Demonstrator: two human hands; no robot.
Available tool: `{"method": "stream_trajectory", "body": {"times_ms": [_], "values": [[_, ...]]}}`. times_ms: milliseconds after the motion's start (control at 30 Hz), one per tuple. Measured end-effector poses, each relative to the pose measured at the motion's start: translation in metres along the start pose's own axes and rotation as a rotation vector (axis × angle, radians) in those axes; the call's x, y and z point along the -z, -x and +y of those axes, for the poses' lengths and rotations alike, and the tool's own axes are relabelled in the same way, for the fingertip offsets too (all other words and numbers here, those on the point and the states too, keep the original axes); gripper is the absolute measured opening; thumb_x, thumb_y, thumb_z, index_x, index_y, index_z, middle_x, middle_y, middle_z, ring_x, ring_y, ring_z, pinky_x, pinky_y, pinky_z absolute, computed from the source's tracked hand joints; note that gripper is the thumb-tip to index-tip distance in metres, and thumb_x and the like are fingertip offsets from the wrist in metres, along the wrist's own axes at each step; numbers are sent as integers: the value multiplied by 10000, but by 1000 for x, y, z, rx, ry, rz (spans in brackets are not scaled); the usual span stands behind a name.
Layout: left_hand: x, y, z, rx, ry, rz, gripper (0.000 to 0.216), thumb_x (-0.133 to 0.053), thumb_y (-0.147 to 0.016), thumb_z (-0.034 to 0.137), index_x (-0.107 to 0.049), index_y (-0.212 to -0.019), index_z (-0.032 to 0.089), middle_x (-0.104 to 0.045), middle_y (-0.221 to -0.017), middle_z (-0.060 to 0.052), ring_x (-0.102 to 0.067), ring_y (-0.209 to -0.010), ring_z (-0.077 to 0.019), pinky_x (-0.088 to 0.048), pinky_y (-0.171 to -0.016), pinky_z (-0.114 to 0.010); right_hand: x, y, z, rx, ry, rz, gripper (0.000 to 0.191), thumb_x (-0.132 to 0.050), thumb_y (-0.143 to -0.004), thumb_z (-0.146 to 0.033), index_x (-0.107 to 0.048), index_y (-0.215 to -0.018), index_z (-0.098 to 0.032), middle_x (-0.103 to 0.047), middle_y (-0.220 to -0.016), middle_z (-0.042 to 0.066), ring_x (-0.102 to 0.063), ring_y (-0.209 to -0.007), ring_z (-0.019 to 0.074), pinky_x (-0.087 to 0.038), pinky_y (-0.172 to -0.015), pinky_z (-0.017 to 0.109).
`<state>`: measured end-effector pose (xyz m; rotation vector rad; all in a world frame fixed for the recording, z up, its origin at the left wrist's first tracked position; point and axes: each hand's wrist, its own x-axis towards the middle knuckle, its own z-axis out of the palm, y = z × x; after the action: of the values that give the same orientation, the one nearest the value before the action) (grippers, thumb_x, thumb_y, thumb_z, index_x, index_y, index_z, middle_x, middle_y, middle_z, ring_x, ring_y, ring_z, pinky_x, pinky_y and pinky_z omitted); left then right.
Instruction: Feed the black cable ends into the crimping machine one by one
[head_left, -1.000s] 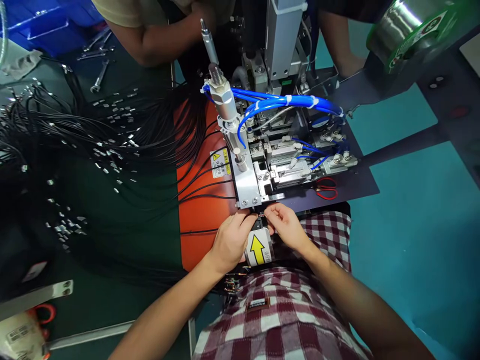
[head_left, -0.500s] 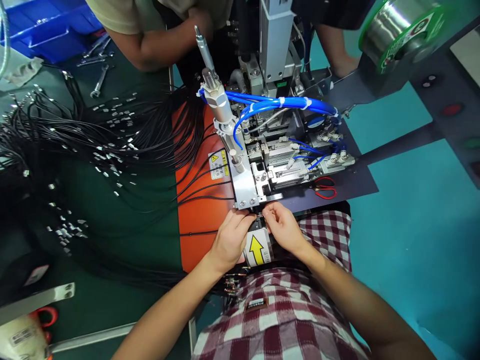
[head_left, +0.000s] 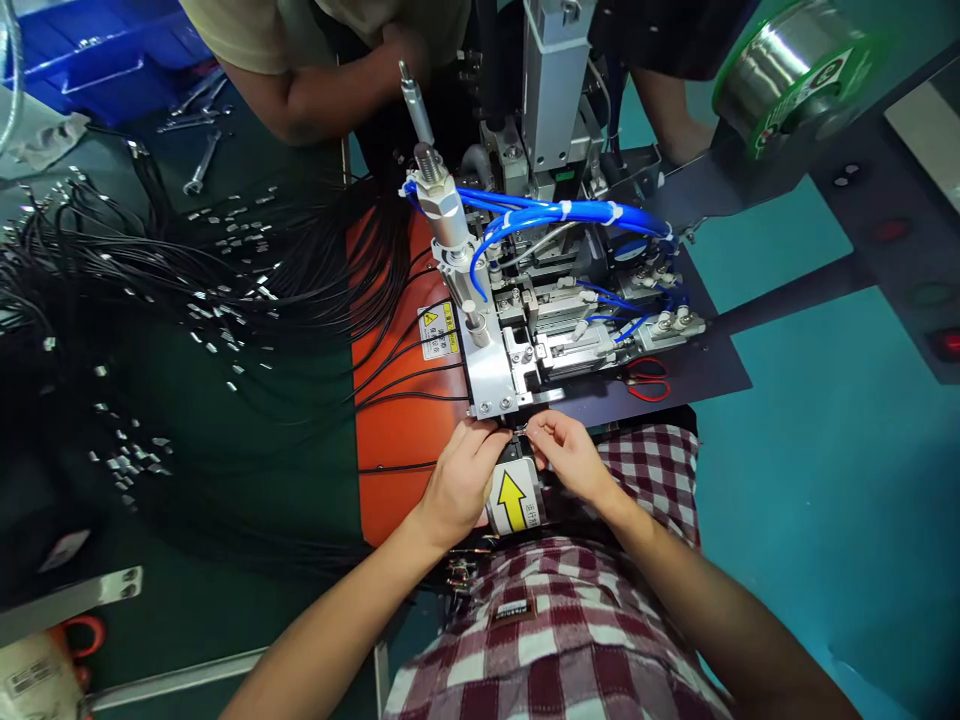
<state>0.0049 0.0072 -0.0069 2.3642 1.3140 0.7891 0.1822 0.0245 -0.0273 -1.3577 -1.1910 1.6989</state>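
- The left hand (head_left: 459, 482) lies at the near edge of the machine (head_left: 496, 378), palm down, fingers curled. Its thumb and forefinger are closed together on a small dark part (head_left: 520, 432).
- The right hand (head_left: 571, 458) comes in from the other side, knuckles up, with thumb and forefinger pinched on the same part. The fingertips of the two hands nearly meet.
- The part sits just below the machine's steel front plate and right above a black block with a yellow arrow label (head_left: 513, 500). It is too small to tell what it is.
- One black cable (head_left: 390, 466) runs across the orange mat (head_left: 394, 440) and ends under the left hand.
- More black cables (head_left: 187, 280), tipped with shiny metal ends, are spread in a thick fan over the green counter (head_left: 225, 590) to the left. Several cross the mat towards the machine.
- On the machine, blue hoses (head_left: 559, 211) loop from a tilted silver cylinder (head_left: 441, 205) to fittings on the right. A yellow warning label (head_left: 440, 330) is stuck just left of the plate.
- Red-handled scissors (head_left: 648, 380) lie on the dark base to the right of the machine.
- A shiny spool (head_left: 787, 68) with a green rim stands at the upper right, and a red button (head_left: 946, 345) glows at the right edge.
- Wrenches (head_left: 198, 160) lie at the far left of the counter, near a blue bin (head_left: 90, 45).
- A co-worker's arm (head_left: 315, 92) rests behind the machine, well apart from the hands.
- The person wears a red checked shirt (head_left: 555, 630).
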Motion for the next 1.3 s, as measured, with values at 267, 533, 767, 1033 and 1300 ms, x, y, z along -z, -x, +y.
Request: {"method": "stream_trajectory", "body": {"times_ms": [267,533,767,1033,1300], "values": [[0,1,-2,-7,21,-10,236,-438,-907,98,-583,-1090,128,-596,-1006,-124,-531,-969,-219,-498,-833,-366,-5,0,1,33,41,84,207,-527,-856,-374,-509,-750,-197,-420,-528,-69,-412,-442,95,-336,-434,223],[7,5,15,51,-261,-139,284,-444,-899,127,-578,-1147,90,-568,-937,-134,-490,-816,-229,-498,-707,-366,-4,-5,-2,-34,-78,64,244,-582,-811,-413,-531,-768,-178,-479,-559,-59,-459,-433,90,-375,-446,236],[5,3,9,73,-85,-85,262,-415,-902,92,-586,-1101,96,-577,-1006,-139,-501,-925,-233,-506,-781,-372,-11,-5,-4,-60,-90,91,246,-570,-793,-417,-502,-730,-189,-448,-499,-77,-395,-416,82,-322,-429,227],[2,6,7,53,-94,-71,282,-427,-914,135,-583,-1148,107,-581,-996,-129,-515,-892,-226,-508,-759,-352,-9,-6,1,-27,-107,63,262,-564,-820,-427,-502,-736,-187,-468,-493,-69,-429,-431,96,-330,-465,243],[2,7,8,55,-69,-82,300,-420,-917,117,-555,-1186,123,-593,-1048,-129,-535,-933,-218,-514,-791,-338,-15,-3,0,-26,-138,98,261,-558,-826,-430,-483,-740,-196,-439,-514,-76,-409,-438,91,-338,-458,238]]}}
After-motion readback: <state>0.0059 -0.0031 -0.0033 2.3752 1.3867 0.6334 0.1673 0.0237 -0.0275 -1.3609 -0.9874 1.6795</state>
